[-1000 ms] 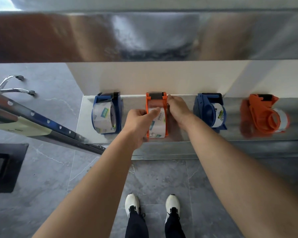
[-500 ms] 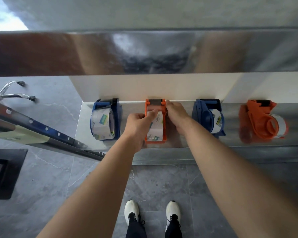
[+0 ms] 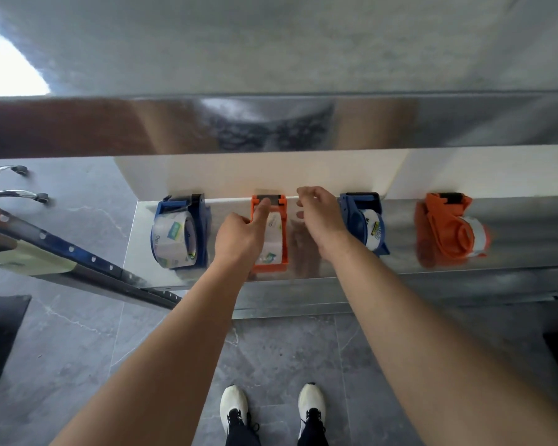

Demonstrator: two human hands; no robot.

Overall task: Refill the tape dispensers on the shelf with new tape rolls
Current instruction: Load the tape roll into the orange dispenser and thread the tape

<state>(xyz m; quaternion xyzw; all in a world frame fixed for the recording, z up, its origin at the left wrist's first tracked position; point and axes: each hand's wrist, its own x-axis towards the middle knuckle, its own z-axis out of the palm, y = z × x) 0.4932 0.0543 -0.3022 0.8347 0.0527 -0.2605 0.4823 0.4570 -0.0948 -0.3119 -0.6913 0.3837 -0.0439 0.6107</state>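
Several tape dispensers stand in a row on a shiny metal shelf [image 3: 512, 220], each with a tape roll in it. From the left: a blue dispenser [image 3: 181, 233], an orange dispenser [image 3: 271, 233], a second blue dispenser [image 3: 366, 222] and an orange dispenser [image 3: 448, 230] lying tilted at the right. My left hand [image 3: 239, 236] rests against the left side of the middle orange dispenser, its thumb stretched up to the cutter end. My right hand [image 3: 319, 214] hovers just right of that dispenser, fingers apart and curled, holding nothing.
A reflective upper shelf edge [image 3: 271, 123] overhangs the row. A white back panel [image 3: 255, 175] stands behind the dispensers. A dark metal rail with holes [image 3: 78, 255] slants in from the left. A chair base with castors [image 3: 20, 188] and my white shoes [image 3: 271, 410] are on the grey tile floor.
My right hand has come off the orange dispenser and moved slightly right and up. My left thumb has slid up to the cutter end. The camera has tilted upward.
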